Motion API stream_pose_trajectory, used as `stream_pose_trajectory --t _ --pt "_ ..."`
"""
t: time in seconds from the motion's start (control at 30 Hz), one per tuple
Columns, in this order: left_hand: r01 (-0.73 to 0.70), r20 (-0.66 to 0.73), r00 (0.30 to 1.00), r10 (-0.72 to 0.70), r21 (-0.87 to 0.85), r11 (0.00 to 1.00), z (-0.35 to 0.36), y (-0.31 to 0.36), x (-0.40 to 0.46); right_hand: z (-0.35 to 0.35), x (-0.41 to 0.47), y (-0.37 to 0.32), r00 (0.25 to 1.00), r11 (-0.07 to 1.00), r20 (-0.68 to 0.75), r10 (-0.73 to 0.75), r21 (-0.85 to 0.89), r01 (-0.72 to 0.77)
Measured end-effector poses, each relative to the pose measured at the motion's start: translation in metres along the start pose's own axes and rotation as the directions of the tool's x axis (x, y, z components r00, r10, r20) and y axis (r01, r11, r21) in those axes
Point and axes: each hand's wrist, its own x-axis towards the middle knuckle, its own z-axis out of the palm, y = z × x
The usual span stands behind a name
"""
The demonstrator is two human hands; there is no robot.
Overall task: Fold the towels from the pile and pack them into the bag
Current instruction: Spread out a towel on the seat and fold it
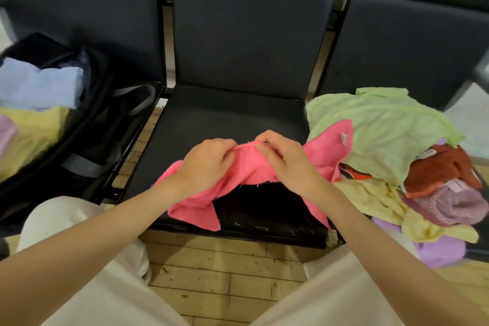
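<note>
A pink towel (248,167) hangs crumpled over the front of the middle dark seat (211,119). My left hand (206,164) and my right hand (285,159) both pinch its top edge, close together at the centre. On the right seat lies the pile of towels (383,140): light green on top, then yellow, rust-red, mauve and purple ones. The open black bag (87,124) sits on the left seat. Inside it are a folded light blue towel (39,85), a yellow towel (29,137) and a pink-lilac one at the far left edge.
A row of dark padded chairs with metal frames stands in front of me. My knees in pale trousers (87,259) are below, over a wooden plank floor (225,280). The bag's grey straps (137,98) lie toward the middle seat.
</note>
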Motion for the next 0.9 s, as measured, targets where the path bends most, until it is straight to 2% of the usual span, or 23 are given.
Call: stream_pose_trajectory --t 0.17,0.33,0.43,0.53,0.67,0.8,0.9 --pt "0.091 -0.182 0.979 -0.087 0.012 0.996 -0.013 0.0 -0.005 -0.007 -0.012 0.006 0.99 0.931 0.006 0.142 -0.341 -0.132" --pt "0.086 -0.325 0.942 -0.086 -0.014 0.996 -0.021 0.001 -0.017 -0.01 -0.028 0.007 0.955 0.879 -0.161 0.249 -0.377 -0.292" --pt "0.154 -0.425 0.88 -0.212 -0.167 0.974 -0.029 0.002 -0.015 -0.012 -0.033 0.01 0.934 0.842 -0.203 0.294 -0.408 -0.353" --pt "0.237 -0.476 0.791 -0.385 -0.342 0.909 -0.04 0.003 -0.003 -0.012 -0.034 0.014 0.915 0.84 -0.218 0.34 -0.368 -0.4" --pt "0.255 -0.458 0.749 -0.478 -0.467 0.847 -0.056 0.012 0.013 -0.007 -0.032 0.022 0.909 0.859 -0.249 0.333 -0.317 -0.401" --pt "0.215 -0.425 0.693 -0.583 -0.649 0.73 -0.076 0.022 0.028 -0.003 -0.025 0.021 0.884 0.88 -0.297 0.36 -0.206 -0.427" --pt "0.153 -0.441 0.659 -0.609 -0.715 0.683 -0.098 0.037 0.035 0.002 -0.019 0.02 0.866 0.887 -0.341 0.365 -0.156 -0.435"
